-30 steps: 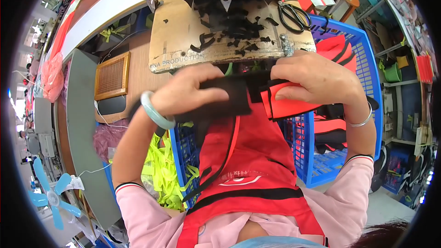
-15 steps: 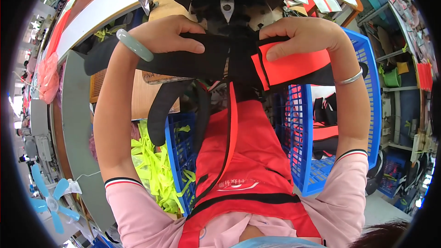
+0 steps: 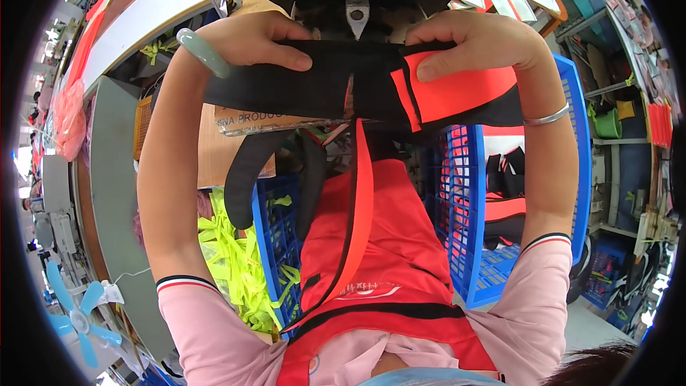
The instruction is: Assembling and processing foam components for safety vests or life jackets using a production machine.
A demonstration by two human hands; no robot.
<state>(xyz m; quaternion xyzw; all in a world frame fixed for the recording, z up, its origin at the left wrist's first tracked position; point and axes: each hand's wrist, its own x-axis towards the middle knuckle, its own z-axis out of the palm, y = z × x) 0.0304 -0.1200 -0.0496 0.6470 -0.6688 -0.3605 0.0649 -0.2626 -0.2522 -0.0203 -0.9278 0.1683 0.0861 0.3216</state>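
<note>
- The left hand (image 3: 254, 39) is gripping a black webbing strap (image 3: 286, 89), thumb lying across the front of it and fingers curled over its top edge; the fingertips themselves are going out of sight behind the fabric.
- The right hand (image 3: 475, 39) is pinching an orange fabric panel with black trim (image 3: 457, 93), thumb pressing flat on the orange face, the other fingers wrapping over the top and hiding behind it.
- Strap and panel are meeting between the two hands, raised just below the sewing-machine head (image 3: 356, 0); whether they are overlapping or already joined there is hard to tell.
- The machine head is being cut off by the top edge, only its metal foot area showing, and the table under it is mostly covered by the held pieces.
- A loose end of black strap (image 3: 250, 168) is hanging down under the left forearm.
- An orange strip (image 3: 355, 221) is running down from the held pieces onto the orange garment (image 3: 400, 243) lying in the person's lap.
- A blue plastic crate (image 3: 464, 193) is standing to the right, partly behind the right forearm, with orange and black pieces inside.
- Yellow-green strapping (image 3: 236, 264) is lying heaped at the lower left.
- A cardboard sheet (image 3: 214, 150) is showing only partly behind the left arm.
</note>
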